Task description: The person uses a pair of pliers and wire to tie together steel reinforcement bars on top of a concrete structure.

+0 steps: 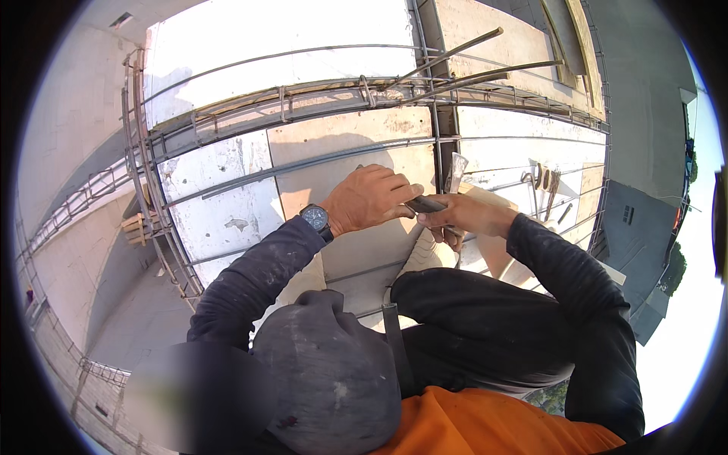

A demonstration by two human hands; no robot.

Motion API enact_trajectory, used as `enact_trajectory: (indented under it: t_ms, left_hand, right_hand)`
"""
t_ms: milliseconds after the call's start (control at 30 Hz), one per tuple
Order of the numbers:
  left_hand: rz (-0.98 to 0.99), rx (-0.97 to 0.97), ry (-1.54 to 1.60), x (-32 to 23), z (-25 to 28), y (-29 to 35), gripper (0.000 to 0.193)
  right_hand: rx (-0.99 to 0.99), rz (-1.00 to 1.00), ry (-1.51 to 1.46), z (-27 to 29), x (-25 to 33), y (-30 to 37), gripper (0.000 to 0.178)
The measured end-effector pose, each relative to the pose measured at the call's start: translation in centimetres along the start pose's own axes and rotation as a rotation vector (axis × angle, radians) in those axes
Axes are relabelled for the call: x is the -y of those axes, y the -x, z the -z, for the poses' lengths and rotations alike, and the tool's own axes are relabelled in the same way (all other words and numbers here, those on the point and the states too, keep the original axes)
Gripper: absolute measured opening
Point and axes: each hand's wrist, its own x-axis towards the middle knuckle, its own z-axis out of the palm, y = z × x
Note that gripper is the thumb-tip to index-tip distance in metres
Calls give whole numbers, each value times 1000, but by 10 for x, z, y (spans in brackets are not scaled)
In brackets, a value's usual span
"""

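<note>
A short, dark, bar-like piece (428, 203) lies between my hands; its exact kind is hard to make out. My right hand (466, 214) grips it from the right, with the fingers curled under. From the other side, my left hand (370, 199) is closed with its fingertips against the piece's left end. A dark-faced watch (315, 218) is on my left wrist. Just beyond my right hand a flat, light metal piece (456, 171) sticks up by the dark gap between boards; my hand hides where its lower end goes. My bent knee (425, 292) is below my hands.
Steel bars (303, 161) run across the pale boards (227, 182). A tied rebar cage (280, 98) crosses farther off, with loose rods (462, 49) over it. Hand tools (546, 178) lie at the right. Past the left edge, a floor (144, 311) lies lower down.
</note>
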Motion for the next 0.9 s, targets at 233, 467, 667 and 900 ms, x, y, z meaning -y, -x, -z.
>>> enact_trajectory:
  t_ms: [233, 467, 667, 900]
  left_hand:
    - [67, -23, -392, -13, 107, 109, 53]
    - [538, -12, -417, -58, 211, 205, 29]
    - [1076, -1464, 270, -77, 293, 321, 35]
    - [1451, -1437, -59, -85, 289, 494, 40]
  right_hand:
    - [316, 198, 45, -57, 98, -53, 53]
    - [-276, 910, 1056, -118, 181, -97, 44]
    - [204, 587, 448, -128, 202, -116, 54]
    - [51, 359, 272, -72, 140, -129, 56]
